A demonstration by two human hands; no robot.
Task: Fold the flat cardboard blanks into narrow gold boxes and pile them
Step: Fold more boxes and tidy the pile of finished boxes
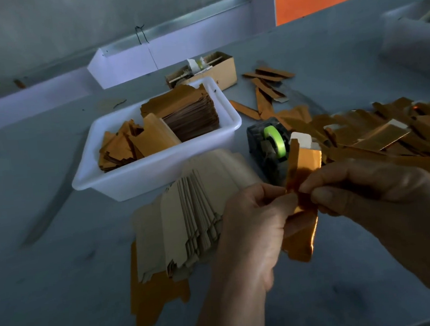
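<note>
While both hands work above the counter [64,275], left hand [249,226] and right hand [368,190] each pinching one gold blank [303,179], fanned flat blanks [187,215] just beside

No legible txt, labels or nos. anywhere.

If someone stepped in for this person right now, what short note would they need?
Left hand and right hand: both pinch one half-folded gold blank.
Flat blanks: fanned stack by the left hand, more in the white tub.
Done: folded boxes piled at right.
Left: finish this one, pile it, fold the rest.
</note>
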